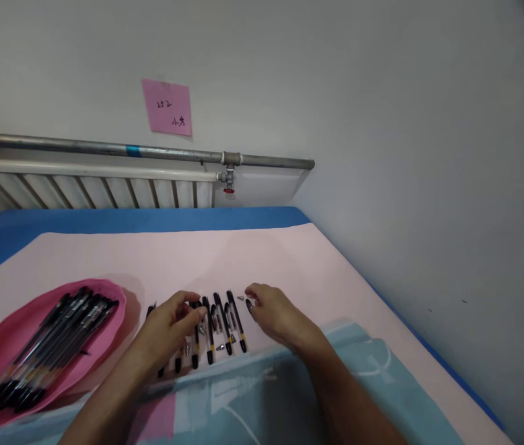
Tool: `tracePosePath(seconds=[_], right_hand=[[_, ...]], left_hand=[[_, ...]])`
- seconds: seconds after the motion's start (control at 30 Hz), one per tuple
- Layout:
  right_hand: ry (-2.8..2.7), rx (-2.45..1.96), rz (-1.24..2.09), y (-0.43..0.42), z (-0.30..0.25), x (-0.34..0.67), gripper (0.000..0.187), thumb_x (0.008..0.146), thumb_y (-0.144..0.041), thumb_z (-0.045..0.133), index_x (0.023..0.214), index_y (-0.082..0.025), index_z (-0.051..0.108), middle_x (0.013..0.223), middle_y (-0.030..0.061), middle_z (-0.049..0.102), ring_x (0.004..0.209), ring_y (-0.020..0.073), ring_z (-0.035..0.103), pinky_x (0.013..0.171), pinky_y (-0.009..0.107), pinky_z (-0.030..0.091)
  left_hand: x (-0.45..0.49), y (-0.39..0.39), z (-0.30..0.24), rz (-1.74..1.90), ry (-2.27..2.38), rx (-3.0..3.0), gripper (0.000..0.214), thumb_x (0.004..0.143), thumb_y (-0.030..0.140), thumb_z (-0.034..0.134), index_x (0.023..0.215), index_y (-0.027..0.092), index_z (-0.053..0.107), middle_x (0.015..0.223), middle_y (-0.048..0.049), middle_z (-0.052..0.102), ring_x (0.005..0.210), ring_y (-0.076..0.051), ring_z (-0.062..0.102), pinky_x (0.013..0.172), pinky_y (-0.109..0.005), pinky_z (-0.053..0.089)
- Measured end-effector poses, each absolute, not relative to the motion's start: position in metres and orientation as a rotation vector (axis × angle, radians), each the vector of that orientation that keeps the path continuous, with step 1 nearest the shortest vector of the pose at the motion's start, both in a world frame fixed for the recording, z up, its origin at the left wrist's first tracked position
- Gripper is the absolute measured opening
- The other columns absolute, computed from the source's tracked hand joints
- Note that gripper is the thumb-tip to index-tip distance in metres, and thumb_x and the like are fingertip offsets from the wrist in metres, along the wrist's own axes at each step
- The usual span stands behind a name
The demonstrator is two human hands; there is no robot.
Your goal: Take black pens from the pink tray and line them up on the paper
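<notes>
My left hand [169, 321] reaches over a row of pens, thumb and index finger apart, above the top of a black pen [195, 349]. Part of that pen is hidden behind the thumb. Farther right, my right hand [271, 309] hovers with fingers loosely curled, close beside a black pen cap [249, 306]. Near its fingertips lies a small silver pen tip [240, 298]. Uncapped clear-barrelled pens [236, 320] stand side by side between my hands, with loose caps [214, 318] and more metal tips [220, 347] among them. My left hand covers some pens.
At left, a pink oval tray [116, 287] holds several black pens [58, 346]. The table has a pink cover [173, 259] with a blue border [160, 220]. A teal patterned cloth [373, 358] runs along the near edge. Walls, a radiator [118, 191] and pipes [188, 153] bound the table.
</notes>
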State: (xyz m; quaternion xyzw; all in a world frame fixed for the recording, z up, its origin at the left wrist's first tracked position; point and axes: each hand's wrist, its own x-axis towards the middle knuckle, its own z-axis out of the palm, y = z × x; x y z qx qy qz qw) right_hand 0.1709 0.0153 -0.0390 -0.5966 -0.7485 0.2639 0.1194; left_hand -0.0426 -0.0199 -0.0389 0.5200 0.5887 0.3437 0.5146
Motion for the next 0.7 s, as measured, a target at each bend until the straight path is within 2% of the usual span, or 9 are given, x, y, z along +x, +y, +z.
tracePosePath(seconds=[0.17, 0.33, 0.5, 0.7], right_hand=[[-2.267, -1.830, 0.699, 0.011, -0.036, 0.168, 0.025, 0.067, -0.008, 0.047, 0.086, -0.015, 0.061, 0.088, 0.0084, 0.063, 0.073, 0.0157, 0.054, 0.061, 0.023, 0.032], [-2.312, -1.851, 0.617, 0.013, -0.037, 0.167, 0.016, 0.069, -0.009, 0.045, 0.077, -0.015, 0.058, 0.078, 0.0072, 0.061, 0.067, 0.0146, 0.051, 0.058, 0.024, 0.028], [-2.166, -1.706, 0.466, 0.021, -0.044, 0.163, 0.012, 0.074, -0.013, 0.046, 0.080, -0.016, 0.056, 0.081, 0.0054, 0.058, 0.070, 0.0138, 0.048, 0.060, 0.024, 0.029], [-2.243, -1.498, 0.600, 0.026, -0.053, 0.163, 0.014, 0.073, -0.012, 0.047, 0.084, -0.018, 0.053, 0.076, 0.0017, 0.056, 0.067, 0.0126, 0.045, 0.059, 0.023, 0.029]], left_hand=[[-0.044, -0.020, -0.042, 0.789, 1.440, 1.278, 0.041, 0.070, 0.048, 0.055, 0.099, 0.020, 0.052, 0.062, 0.0052, 0.049, 0.050, -0.011, 0.045, 0.044, -0.023, 0.037], [-0.049, -0.018, -0.049, 0.743, 1.460, 1.401, 0.042, 0.072, 0.050, 0.052, 0.101, 0.020, 0.052, 0.064, 0.0046, 0.051, 0.053, -0.012, 0.046, 0.046, -0.022, 0.038], [-0.049, -0.018, -0.047, 0.681, 1.507, 1.478, 0.041, 0.073, 0.051, 0.049, 0.102, 0.022, 0.052, 0.066, 0.0042, 0.053, 0.056, -0.013, 0.048, 0.050, -0.023, 0.037], [-0.046, -0.019, -0.041, 0.601, 1.562, 1.527, 0.039, 0.074, 0.050, 0.048, 0.101, 0.021, 0.052, 0.067, 0.0033, 0.054, 0.058, -0.015, 0.051, 0.052, -0.025, 0.038]])
